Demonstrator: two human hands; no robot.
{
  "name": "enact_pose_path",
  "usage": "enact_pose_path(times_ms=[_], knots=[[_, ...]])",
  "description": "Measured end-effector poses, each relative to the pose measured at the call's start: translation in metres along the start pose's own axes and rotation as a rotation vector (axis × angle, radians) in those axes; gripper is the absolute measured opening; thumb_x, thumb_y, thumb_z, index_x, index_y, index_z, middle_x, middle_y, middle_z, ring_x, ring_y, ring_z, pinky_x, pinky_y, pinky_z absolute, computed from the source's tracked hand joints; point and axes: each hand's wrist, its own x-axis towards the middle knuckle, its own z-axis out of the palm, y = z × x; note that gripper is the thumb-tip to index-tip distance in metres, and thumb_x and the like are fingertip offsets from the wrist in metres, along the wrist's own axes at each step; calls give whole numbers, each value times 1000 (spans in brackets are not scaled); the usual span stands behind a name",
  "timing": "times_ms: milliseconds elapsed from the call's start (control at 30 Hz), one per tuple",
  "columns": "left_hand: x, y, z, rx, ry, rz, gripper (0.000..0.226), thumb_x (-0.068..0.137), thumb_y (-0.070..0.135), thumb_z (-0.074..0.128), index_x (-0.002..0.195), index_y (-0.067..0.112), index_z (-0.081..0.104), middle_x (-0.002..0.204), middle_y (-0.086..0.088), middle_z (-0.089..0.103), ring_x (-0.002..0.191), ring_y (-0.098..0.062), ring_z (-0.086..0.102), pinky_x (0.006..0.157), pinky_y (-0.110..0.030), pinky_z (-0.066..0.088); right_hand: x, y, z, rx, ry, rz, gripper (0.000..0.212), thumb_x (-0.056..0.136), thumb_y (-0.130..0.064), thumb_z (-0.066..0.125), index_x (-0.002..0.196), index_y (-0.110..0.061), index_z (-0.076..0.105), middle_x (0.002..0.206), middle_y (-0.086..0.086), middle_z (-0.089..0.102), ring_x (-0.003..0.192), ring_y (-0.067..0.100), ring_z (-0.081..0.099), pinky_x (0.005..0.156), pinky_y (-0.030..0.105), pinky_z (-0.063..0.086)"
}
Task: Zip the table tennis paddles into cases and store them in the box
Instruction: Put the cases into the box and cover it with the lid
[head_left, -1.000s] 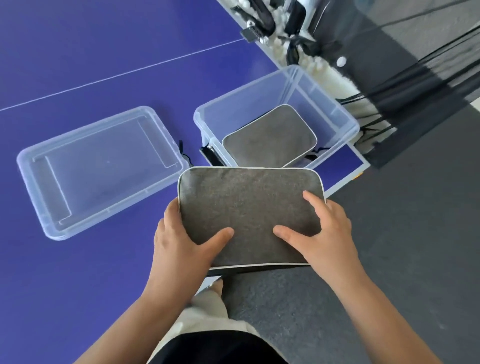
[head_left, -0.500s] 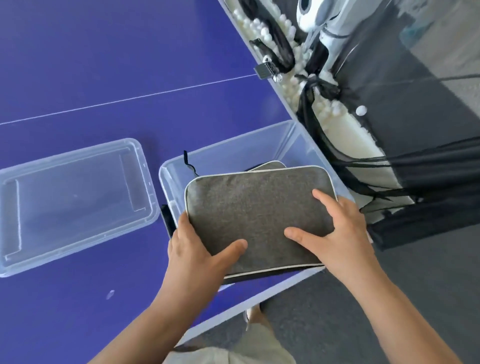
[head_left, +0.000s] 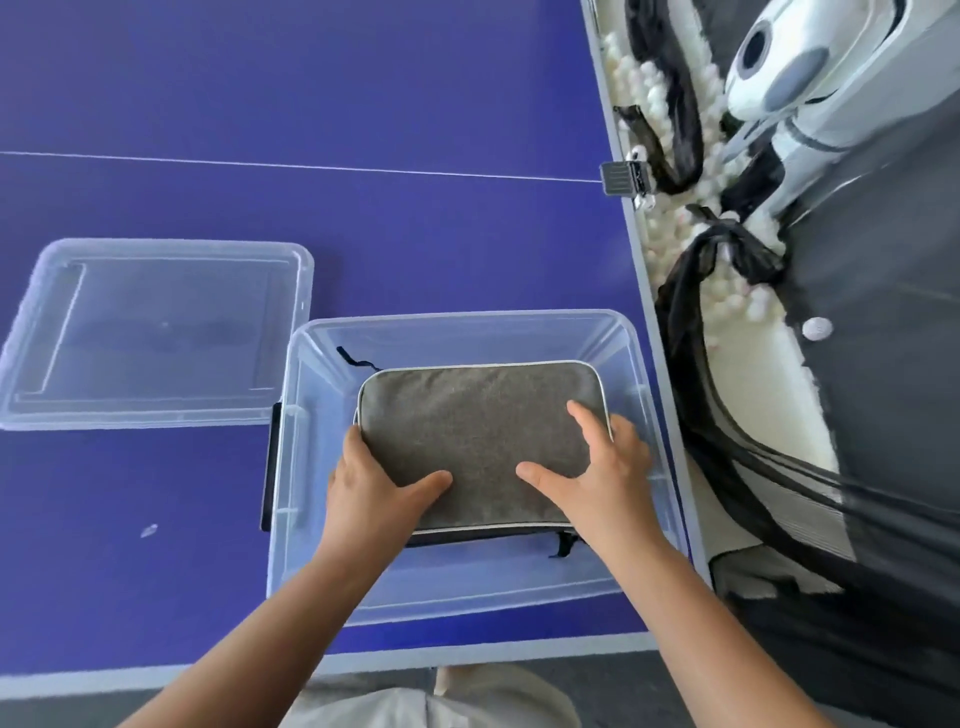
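We hold the grey case (head_left: 478, 441) with both hands inside the clear box (head_left: 649, 415), which sits at the table (head_left: 363, 104) corner nearest us. Our left hand (head_left: 374, 488) grips the case's edge at 8 o'clock, thumb on top and fingers curled under; our right hand (head_left: 608, 467) grips the corner at 4 o'clock, thumb and forefinger spread on the fabric, the other fingers wrapped over the side. Whether the case already rests on something beneath it, we cannot tell; a dark layer and a black pull tab (head_left: 563, 545) show under its near edge.

We judge the case light and padded: a soft felt skin over a fairly stiff body, so it keeps flat when held by two sides. The fabric is not slippery. The near corners are the sensible place to hold it, since they leave our knuckles free of the walls.

Room is modest. The case sits near the right wall at 3 o'clock, with a wider gap at 9 o'clock and open floor at 6 o'clock, where our hands can withdraw upward. The lid (head_left: 156, 332) lies beside the box at 10 o'clock, apart from it. Past the table edge at 3 o'clock hangs a black net (head_left: 727, 467), so we should avoid swinging that way
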Motion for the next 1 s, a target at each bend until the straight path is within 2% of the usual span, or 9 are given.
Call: enact_pose_path(times_ms=[367,533,667,767,867,1000], knots=[[1,1,7,2,38,-98,102,68,39,84,150,23,25,138,-2,47,123,-24,49,96,-44,50,2,12,18,-32,-13,-57,89,70,-65,73,146,-33,39,145,10,32,127,27,27,99,44,47],[0,5,3,20,29,-103,99,66,43,83,147,23,29,138,-2,47,128,-26,44,101,-50,47,5,10,14,-33,-24,-49,89,69,-64,74,145,-34,39,143,10,33,125,27,29,96,42,46],[0,7,-4,54,33,-55,99,70,40,83,149,19,27,146,-3,38,138,-23,30,112,-44,35,3,3,11,-72,-39,-42,88,70,-65,73,146,-33,41,149,11,29,132,31,27,103,44,42],[-2,9,-12,86,38,33,101,74,39,81,153,18,22,153,1,29,144,-17,18,117,-36,23,-1,-8,7,-119,28,-96,85,70,-65,72,143,-30,47,153,13,30,137,35,29,107,49,37],[-4,14,-25,101,3,132,100,76,42,80,153,19,21,155,5,27,146,-13,13,119,-34,20,-7,-30,5,-101,61,-137,84,70,-68,68,142,-31,47,153,10,30,136,33,29,104,50,42],[-5,19,-54,50,-51,249,95,79,42,77,153,24,20,156,11,24,146,-7,14,117,-27,19,-14,-73,7,-98,88,-167,82,71,-71,63,142,-32,46,153,5,31,139,27,28,102,44,44]])
